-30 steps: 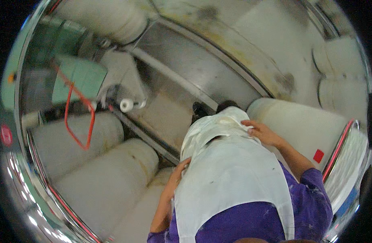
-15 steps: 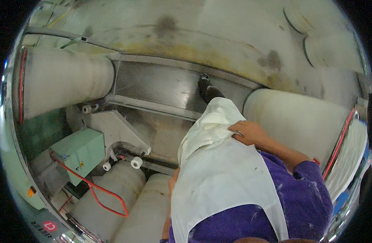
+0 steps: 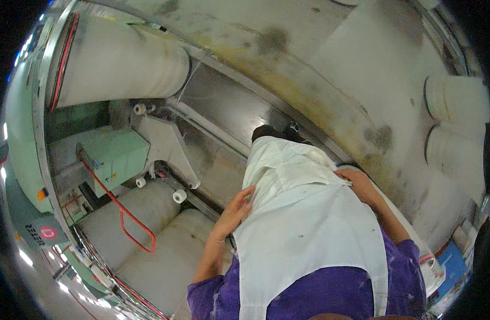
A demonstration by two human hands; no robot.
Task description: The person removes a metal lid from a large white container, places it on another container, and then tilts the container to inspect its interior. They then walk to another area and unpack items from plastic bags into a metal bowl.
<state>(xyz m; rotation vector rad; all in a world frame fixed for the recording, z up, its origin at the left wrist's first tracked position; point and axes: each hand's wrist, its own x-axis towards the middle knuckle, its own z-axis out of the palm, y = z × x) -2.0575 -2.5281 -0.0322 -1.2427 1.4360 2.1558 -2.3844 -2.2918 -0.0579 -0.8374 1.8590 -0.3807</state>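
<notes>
Apron (image 3: 309, 229): white, worn, near, R of ctr.
L hand (image 3: 235, 212): loosely open, fingertips at apron's left edge.
R hand (image 3: 359, 185): at apron's right side; I can't tell if gripping.
Red bar (image 3: 113, 198): left, by green box (image 3: 122, 152).

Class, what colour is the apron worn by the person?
The apron is white; it shows best in the head view.

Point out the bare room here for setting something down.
Free: the stained floor between the metal strip and the two pale cylinders at far right; also the strip itself, between the upper-left cylinder and the white apron. Crowded: the left side, where the green box, red bar and lower-left cylinders pack close together.
</notes>
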